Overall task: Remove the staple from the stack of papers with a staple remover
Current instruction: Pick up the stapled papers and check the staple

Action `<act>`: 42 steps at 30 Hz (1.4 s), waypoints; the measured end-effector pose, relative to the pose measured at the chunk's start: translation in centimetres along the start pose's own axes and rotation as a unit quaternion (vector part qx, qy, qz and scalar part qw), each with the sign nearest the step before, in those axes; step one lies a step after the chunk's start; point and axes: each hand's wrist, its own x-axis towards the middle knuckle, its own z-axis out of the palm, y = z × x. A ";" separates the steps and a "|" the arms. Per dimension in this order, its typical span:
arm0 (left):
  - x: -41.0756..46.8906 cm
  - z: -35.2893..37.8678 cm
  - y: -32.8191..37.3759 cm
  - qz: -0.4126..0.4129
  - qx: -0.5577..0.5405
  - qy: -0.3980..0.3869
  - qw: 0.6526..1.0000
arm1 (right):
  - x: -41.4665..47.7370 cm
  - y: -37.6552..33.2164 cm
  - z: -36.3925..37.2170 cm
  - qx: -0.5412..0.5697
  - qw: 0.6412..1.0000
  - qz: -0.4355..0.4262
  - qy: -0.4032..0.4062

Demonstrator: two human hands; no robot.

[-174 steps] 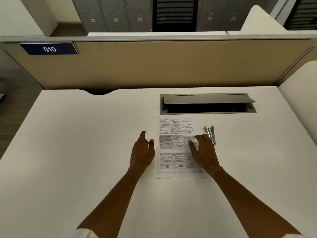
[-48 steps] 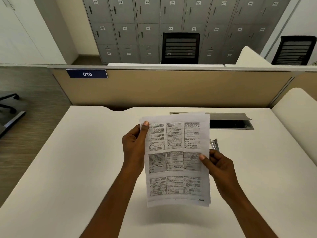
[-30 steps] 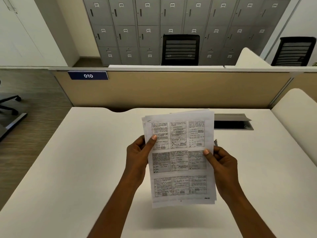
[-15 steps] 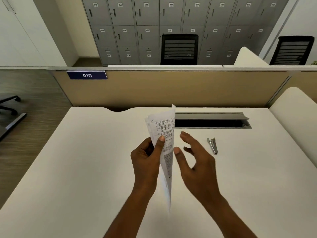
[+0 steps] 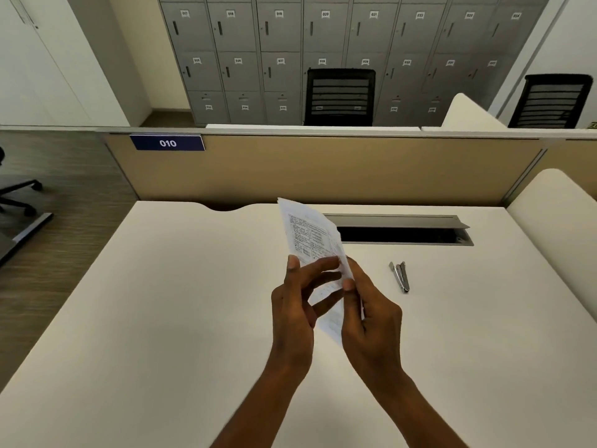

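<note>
The stack of papers (image 5: pixel 308 236) is held up above the white desk (image 5: pixel 181 302), turned almost edge-on so only a narrow strip of printed boxes shows. My left hand (image 5: pixel 295 305) grips its left side with thumb and fingers. My right hand (image 5: pixel 371 321) pinches its right edge. The metal staple remover (image 5: pixel 400 275) lies flat on the desk to the right of my hands, untouched. I cannot make out the staple.
A grey cable tray with its lid raised (image 5: pixel 400 229) is set into the desk behind the papers. A tan partition (image 5: pixel 323 169) with a "010" label (image 5: pixel 167 143) closes the far edge. A cream side panel (image 5: pixel 555 215) stands at the right.
The papers were lifted off the desk, held facing me, then turned edge-on. My right hand let go for a moment and now pinches the right edge again.
</note>
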 end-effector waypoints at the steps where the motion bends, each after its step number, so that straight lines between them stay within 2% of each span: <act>1: 0.0 -0.2 -0.1 0.013 0.012 -0.005 1.000 | 0.2 0.1 -0.3 0.021 1.000 0.019 0.010; 3: 0.2 -1.0 -0.3 0.059 0.056 0.010 0.997 | 0.6 0.2 -1.1 0.067 0.996 0.063 0.009; 5: 0.8 -2.2 -0.3 0.106 0.127 0.064 0.984 | 1.1 0.5 -2.4 0.102 0.991 0.081 -0.004; 8: 1.9 -4.2 -0.1 0.110 0.225 0.115 0.961 | 2.0 0.6 -4.5 0.156 0.982 0.110 -0.011; 12: 2.8 -6.5 -0.2 0.026 0.237 0.064 0.969 | 2.3 1.4 -6.3 0.220 0.961 0.165 -0.011; 16: 2.4 -7.1 -0.6 0.029 0.213 -0.006 0.977 | 2.3 2.4 -6.8 0.256 0.942 0.218 0.002; 21: 2.1 -7.1 -0.8 0.047 0.222 0.004 0.974 | 2.4 3.3 -6.9 0.253 0.937 0.242 0.014; 26: 2.6 -7.8 -0.5 0.048 0.275 0.005 0.960 | 2.5 4.7 -6.7 0.194 0.944 0.265 0.000; 30: 3.0 -8.4 -0.6 0.048 0.355 0.010 0.934 | 1.6 6.2 -6.2 0.173 0.938 0.301 -0.013; 34: 4.1 -8.7 -0.5 0.051 0.436 -0.019 0.898 | 0.8 7.9 -5.7 0.182 0.925 0.334 -0.020; 42: 8.3 -9.8 -3.1 0.013 0.598 -0.085 0.797 | -1.6 12.4 -3.9 0.203 0.876 0.435 -0.040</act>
